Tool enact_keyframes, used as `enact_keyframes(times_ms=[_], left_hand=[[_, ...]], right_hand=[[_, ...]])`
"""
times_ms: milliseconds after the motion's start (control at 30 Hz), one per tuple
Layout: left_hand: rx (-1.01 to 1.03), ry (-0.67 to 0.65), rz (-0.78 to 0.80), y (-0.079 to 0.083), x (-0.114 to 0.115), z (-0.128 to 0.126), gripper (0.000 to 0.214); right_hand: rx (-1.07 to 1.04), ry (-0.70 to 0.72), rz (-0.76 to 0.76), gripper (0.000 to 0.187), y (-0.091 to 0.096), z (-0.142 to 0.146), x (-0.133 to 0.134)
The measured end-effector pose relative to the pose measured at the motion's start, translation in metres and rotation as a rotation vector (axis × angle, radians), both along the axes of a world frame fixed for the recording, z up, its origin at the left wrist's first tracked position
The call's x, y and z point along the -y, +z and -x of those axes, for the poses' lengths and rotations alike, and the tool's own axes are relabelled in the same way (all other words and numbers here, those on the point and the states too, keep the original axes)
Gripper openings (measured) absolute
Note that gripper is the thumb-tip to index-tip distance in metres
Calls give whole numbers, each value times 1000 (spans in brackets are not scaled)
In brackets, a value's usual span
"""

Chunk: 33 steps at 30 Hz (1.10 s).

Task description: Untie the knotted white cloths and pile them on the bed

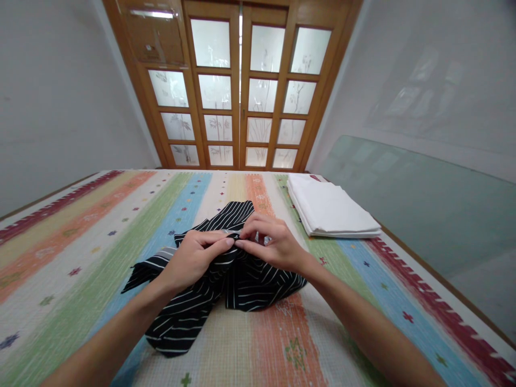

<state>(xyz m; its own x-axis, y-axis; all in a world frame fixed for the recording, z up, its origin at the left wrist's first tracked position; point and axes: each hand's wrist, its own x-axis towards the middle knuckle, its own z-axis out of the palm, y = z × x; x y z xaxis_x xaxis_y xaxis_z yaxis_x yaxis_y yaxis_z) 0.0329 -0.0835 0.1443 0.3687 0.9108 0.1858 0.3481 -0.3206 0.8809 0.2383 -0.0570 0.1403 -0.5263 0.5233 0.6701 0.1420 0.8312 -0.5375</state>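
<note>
Far side: wooden doors (235, 107), patterned panes (215, 91) glow bright. Pale walls (60, 97) flank left and right; greenish panel (379, 177) lines the right.

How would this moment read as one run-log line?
left hand: pinching black, white-striped fabric | right hand: pinching same fabric | nearby: flat white rectangular bundle on multicoloured striped cover

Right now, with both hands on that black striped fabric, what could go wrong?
The left hand and right hand pinch only a small part of the black striped fabric, so it might slip from their fingertips. The rest lies bunched on the patterned cover, so it could crease or tangle. A wide swing of the right arm might nudge the white folded stack.
</note>
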Motion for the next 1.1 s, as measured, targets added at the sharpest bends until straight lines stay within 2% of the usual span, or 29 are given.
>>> enact_keyframes(times_ms=[133,267,367,467,600,733,800,900,933,1000,1100], left_hand=[[256,13,255,-6,-2,-4,23],[436,62,436,-6,-1,-9,23],[504,63,517,-6,-1,-10,25],[522,68,524,-8,-1,-10,27],[479,94,470,-9,0,-11,26],[437,106,414,-2,-2,-3,27],[433,151,340,4,-5,8,27],[371,280,171,14,-10,27,27],[312,314,114,18,-12,33,28],[121,354,-16,27,-12,43,31],[-218,324,-224,45,-6,52,38]], right_hand=[[-3,-29,-33,17,1,-1,0],[-18,-66,-3,19,1,-1,0],[-45,-53,111,17,0,-1,-1],[-66,-6,231,17,-2,-2,-3],[-15,23,227,14,-3,-2,-6],[69,-77,149,10,-5,-7,-13],[19,-105,268,12,-8,-14,-22],[-183,-65,539,25,-11,-28,-38],[-240,-52,586,30,-10,-32,-42],[-287,-56,583,34,-2,-39,-47],[-244,-124,413,29,20,-45,-40]])
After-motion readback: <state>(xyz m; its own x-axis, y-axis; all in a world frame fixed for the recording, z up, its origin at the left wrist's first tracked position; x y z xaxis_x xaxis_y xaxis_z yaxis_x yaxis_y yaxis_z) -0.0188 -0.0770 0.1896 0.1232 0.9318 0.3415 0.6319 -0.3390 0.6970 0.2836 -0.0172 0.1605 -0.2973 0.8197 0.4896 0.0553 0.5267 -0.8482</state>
